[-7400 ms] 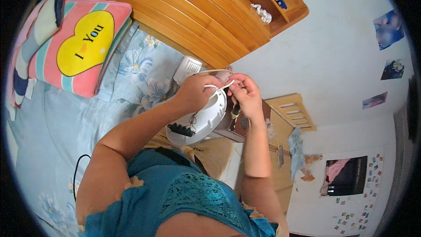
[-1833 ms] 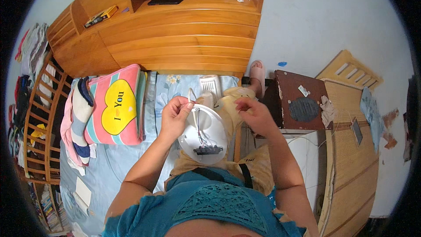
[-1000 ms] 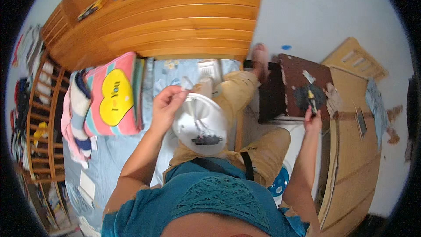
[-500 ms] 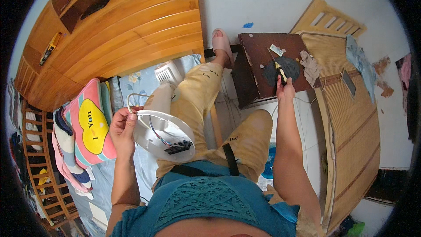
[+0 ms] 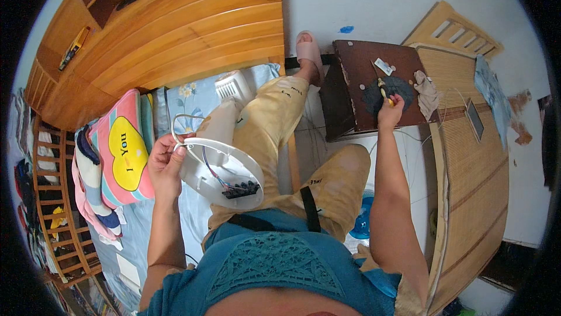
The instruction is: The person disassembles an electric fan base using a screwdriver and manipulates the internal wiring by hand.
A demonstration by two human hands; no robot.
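Note:
My left hand grips the rim of a white round fan base, tilted so its open underside faces me. Inside it, thin coloured wires run to a black push-button switch block. A pale cord loops up beside my fingers. The base's white stem lies along my left thigh, toward a white vented housing on the bed. Out to the right, my right hand is closed on a slim yellow-handled tool, its exact kind unclear, over a dark round patch on a brown stand.
The brown stand also bears a small white packet and a crumpled beige cloth. Right of it is a mat-covered bed with a phone-like slab. A pink cushion and folded clothes lie at left, near the wooden headboard.
My right hand has shifted slightly over the stand, and the yellow-handled tool now stands up from its fingers. My left hand still holds the fan base. The whole view has shifted a little.

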